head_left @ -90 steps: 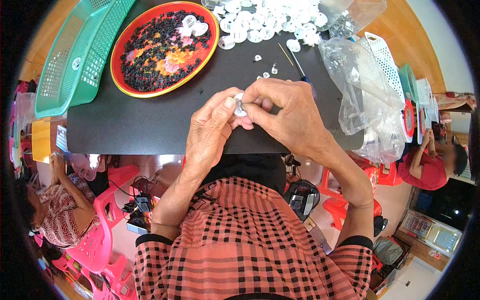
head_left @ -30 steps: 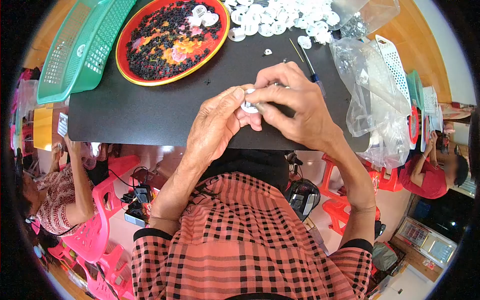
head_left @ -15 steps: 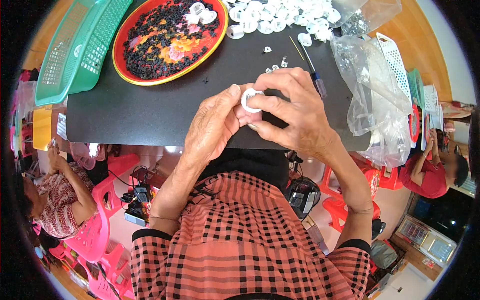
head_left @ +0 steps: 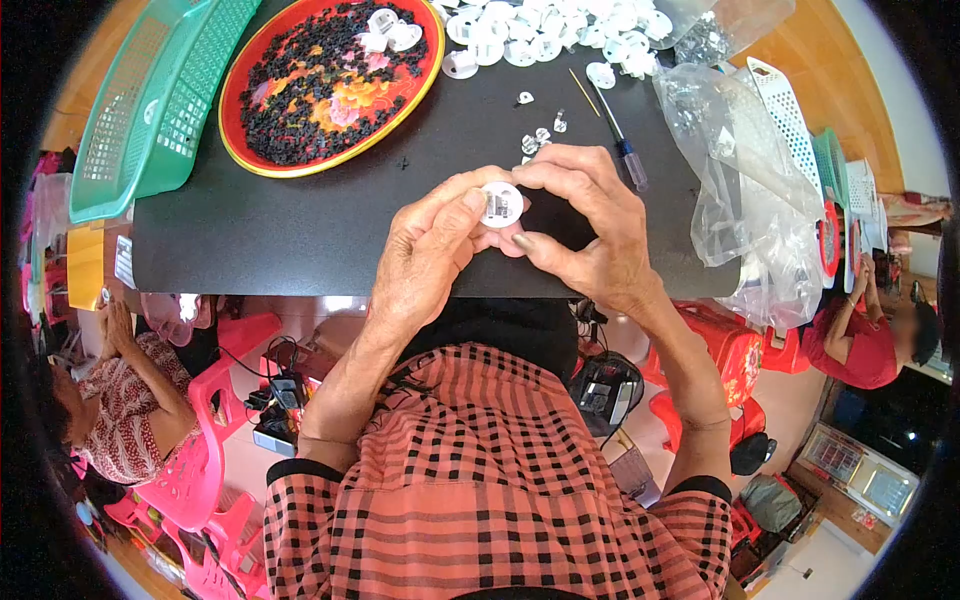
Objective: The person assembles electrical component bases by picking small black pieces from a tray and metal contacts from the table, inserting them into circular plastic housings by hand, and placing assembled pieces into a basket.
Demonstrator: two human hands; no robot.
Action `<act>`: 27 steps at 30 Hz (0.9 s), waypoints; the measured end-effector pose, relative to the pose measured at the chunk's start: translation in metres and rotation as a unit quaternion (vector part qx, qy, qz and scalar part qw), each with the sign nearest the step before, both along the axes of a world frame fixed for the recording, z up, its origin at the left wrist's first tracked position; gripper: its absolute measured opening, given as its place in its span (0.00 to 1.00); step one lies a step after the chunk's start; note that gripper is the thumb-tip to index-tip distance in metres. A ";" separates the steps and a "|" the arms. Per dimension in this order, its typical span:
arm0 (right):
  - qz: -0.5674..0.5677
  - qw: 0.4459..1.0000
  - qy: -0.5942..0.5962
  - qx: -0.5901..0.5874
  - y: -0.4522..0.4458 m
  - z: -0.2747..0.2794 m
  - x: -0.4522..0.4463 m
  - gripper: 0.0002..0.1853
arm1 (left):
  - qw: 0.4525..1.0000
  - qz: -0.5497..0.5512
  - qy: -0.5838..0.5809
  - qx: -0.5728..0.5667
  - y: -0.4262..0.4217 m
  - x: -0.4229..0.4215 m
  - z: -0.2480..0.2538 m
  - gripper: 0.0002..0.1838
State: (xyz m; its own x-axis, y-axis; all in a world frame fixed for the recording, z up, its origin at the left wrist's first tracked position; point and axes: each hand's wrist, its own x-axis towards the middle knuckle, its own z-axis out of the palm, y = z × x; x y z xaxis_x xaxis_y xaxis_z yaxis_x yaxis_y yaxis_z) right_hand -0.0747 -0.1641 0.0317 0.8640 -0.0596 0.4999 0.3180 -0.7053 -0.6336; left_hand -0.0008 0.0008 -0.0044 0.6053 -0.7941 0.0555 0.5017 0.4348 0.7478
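Observation:
A white round plastic disc [head_left: 509,214] with a grey, slotted-looking middle is pinched in my left hand [head_left: 428,245], the thumb lying on its left edge and the fingers behind it. My right hand [head_left: 600,225] is just to the right, its index finger and thumb spread apart by the disc's upper and lower right edge. Whether those fingertips touch the disc is hard to tell. Beyond my hands, several small clear or metallic pieces [head_left: 536,141] lie on the dark table [head_left: 290,235], near a screwdriver [head_left: 628,150] and a thin brass-coloured stick [head_left: 584,92].
A red tray [head_left: 232,140] holds many small black parts and a few white discs. White discs [head_left: 520,52] are heaped at the back. Clear plastic bags [head_left: 700,190] lie right, a green basket [head_left: 130,170] left. Other people sit at both sides.
The disc's face now shows more fully, as my right fingers have drawn off it and spread apart. My left thumb has come down onto its edge.

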 end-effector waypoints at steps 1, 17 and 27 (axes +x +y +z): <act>-0.006 1.000 0.003 0.002 0.002 -0.001 0.000 0.24 | 0.999 0.018 0.016 0.027 0.000 -0.002 0.002 0.19; 0.003 0.994 -0.076 -0.080 0.006 -0.011 0.015 0.24 | 0.999 -0.015 0.041 0.030 -0.002 0.005 0.005 0.18; 0.012 0.990 -0.102 -0.099 0.000 -0.018 0.017 0.25 | 0.997 -0.009 0.056 0.057 -0.004 0.005 0.009 0.16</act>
State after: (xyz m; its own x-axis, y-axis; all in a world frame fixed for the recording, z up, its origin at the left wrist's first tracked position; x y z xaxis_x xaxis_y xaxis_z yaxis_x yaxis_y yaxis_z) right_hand -0.0575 -0.1637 0.0134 0.7440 0.0765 0.6638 0.4436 -0.7995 -0.4051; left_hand 0.0040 -0.0028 0.0050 0.5884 -0.8019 -0.1034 0.5918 0.3399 0.7309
